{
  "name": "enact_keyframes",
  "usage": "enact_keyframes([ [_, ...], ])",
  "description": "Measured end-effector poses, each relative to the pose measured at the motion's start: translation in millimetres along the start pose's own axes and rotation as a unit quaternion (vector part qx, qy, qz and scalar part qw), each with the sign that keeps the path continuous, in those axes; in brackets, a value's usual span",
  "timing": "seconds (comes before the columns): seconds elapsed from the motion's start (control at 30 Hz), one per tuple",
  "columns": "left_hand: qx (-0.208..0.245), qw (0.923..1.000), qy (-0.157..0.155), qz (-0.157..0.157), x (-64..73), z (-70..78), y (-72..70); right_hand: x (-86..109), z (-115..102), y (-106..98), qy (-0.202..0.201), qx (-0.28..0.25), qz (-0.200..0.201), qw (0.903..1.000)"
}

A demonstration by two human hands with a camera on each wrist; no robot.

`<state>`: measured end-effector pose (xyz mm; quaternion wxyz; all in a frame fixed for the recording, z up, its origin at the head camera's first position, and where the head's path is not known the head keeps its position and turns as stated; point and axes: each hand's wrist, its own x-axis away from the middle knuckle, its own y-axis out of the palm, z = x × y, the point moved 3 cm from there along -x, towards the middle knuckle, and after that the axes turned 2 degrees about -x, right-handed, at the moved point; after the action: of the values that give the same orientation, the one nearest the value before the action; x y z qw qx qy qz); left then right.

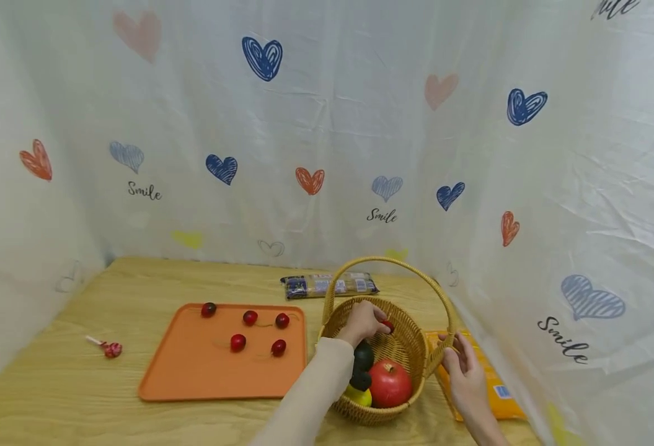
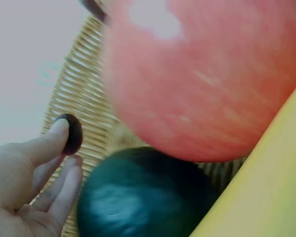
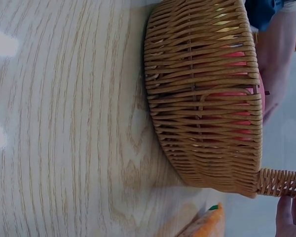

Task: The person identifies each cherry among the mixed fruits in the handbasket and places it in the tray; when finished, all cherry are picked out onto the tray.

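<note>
In the head view my left hand reaches into a wicker basket and pinches a small dark red cherry between thumb and fingers. The left wrist view shows this cherry at the fingertips, beside the basket's woven wall. Below the hand lie a large red apple-like fruit, a dark green avocado-like fruit and a yellow fruit. At the basket's right side, my right hand holds the lower end of the arched handle, thumb in front and fingers behind.
An orange tray bearing several cherries lies left of the basket. Farther left is a wrapped lollipop. A clear-and-blue package lies behind the basket, and an orange packet lies by the right hand. Heart-printed curtains surround the table.
</note>
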<state>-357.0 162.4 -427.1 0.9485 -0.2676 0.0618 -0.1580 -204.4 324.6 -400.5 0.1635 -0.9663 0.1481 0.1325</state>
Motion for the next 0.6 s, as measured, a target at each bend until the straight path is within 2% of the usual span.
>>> enact_keyframes([
  [0.17, 0.052, 0.9977, 0.044, -0.005, 8.5, 14.6, -13.0, -1.2, 1.1, -1.8, -0.012, -0.003, -0.002, 0.9999],
  [0.33, 0.058, 0.9958, 0.070, -0.010, 21.1, 23.6, -27.1, -2.4, 1.8, -6.3, -0.023, 0.003, 0.001, 0.9997],
  [0.47, 0.051, 0.9956, 0.078, -0.002, 33.0, 20.7, -41.2, -3.2, 2.9, -3.9, -0.025, -0.002, -0.004, 0.9997],
  [0.6, 0.066, 0.9955, 0.068, -0.003, 46.7, 11.9, -51.8, -1.6, 4.1, -0.7, -0.035, -0.024, -0.010, 0.9990],
])
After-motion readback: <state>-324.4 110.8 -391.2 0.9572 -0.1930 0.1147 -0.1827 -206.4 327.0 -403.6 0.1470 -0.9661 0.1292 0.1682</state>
